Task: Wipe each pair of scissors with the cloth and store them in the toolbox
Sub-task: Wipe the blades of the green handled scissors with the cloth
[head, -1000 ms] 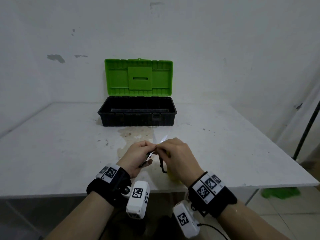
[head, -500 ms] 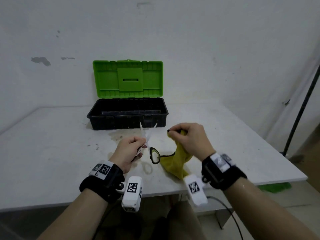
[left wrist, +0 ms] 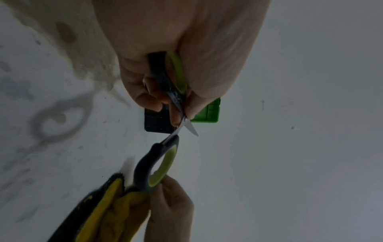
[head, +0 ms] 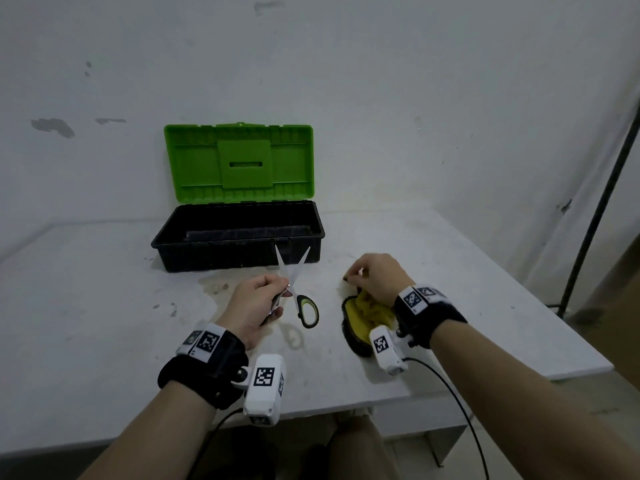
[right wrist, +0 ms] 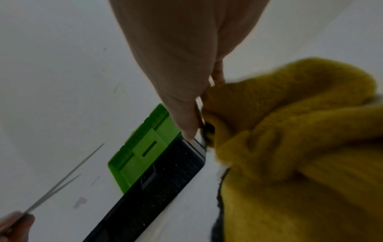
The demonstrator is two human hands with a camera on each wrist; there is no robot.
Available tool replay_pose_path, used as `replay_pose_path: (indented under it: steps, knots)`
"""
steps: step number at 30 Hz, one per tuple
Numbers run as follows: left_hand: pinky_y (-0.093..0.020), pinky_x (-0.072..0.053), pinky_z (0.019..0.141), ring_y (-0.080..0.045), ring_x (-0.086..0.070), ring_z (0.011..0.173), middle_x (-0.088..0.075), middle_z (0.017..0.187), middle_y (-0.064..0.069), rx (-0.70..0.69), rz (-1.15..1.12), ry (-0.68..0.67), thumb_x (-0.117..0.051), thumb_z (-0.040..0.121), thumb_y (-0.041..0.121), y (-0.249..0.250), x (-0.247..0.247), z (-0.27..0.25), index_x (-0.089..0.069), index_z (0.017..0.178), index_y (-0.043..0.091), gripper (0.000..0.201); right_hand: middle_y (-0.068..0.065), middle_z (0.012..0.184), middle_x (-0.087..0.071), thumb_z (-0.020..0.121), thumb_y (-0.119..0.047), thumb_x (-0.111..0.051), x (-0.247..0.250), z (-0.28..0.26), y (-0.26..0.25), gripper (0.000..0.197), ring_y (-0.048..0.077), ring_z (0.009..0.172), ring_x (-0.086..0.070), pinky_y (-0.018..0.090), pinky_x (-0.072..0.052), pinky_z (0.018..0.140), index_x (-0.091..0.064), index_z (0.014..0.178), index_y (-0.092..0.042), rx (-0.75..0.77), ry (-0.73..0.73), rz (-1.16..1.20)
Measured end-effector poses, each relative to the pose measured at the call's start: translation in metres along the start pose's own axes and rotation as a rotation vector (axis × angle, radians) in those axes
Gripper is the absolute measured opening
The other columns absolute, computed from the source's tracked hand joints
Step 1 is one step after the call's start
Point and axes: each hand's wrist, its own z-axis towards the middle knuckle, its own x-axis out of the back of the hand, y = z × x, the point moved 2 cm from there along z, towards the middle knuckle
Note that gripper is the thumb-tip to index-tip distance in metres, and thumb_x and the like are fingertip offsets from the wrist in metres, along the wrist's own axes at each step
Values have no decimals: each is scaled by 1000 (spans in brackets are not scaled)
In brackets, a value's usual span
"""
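My left hand [head: 277, 292] grips one handle of the black-and-green scissors [head: 294, 282] and holds them above the table. Their blades are spread in a V and point at the toolbox [head: 239, 261]; the other handle loop [head: 307, 311] hangs free. From the left wrist the gripped handle [left wrist: 172, 81] shows between the curled fingers. My right hand [head: 353, 277] pinches the yellow cloth [head: 367, 313], which lies bunched on the table to the right of the scissors. The cloth [right wrist: 290, 147] fills the right wrist view. The black toolbox stands open, green lid [head: 239, 161] upright; its inside looks dark.
The white table [head: 104, 306] has a brownish stain [head: 214, 289] in front of the toolbox. A wall stands close behind the box. A black pole [head: 595, 209] leans beyond the table's right edge. The front edge lies under my wrists.
My hands have parted: the right one carried the cloth rightward and down onto the table. The scissors stayed in my left hand, and their blades now stand spread.
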Motion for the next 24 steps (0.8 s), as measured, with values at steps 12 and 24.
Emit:
replay_pose_path:
  steps: [12,24]
  knots:
    - [-26,-48,66,-11,-54,65,-63,70,1,-146,-57,-21,-63,96,20,2,-10,-13,-71,87,9,15,6,83,-73,95,-28,-62,-13,-72,-83,18,19,74,-71,23,-50,64,-67,91,-11,46,-264,712]
    - [-24,-49,69,-8,-60,70,-71,75,7,-255,183,-85,-69,91,18,12,46,-33,-78,95,20,10,11,77,-72,92,-16,-66,3,-67,-90,15,23,67,-69,26,-49,60,-67,89,-2,20,-164,847]
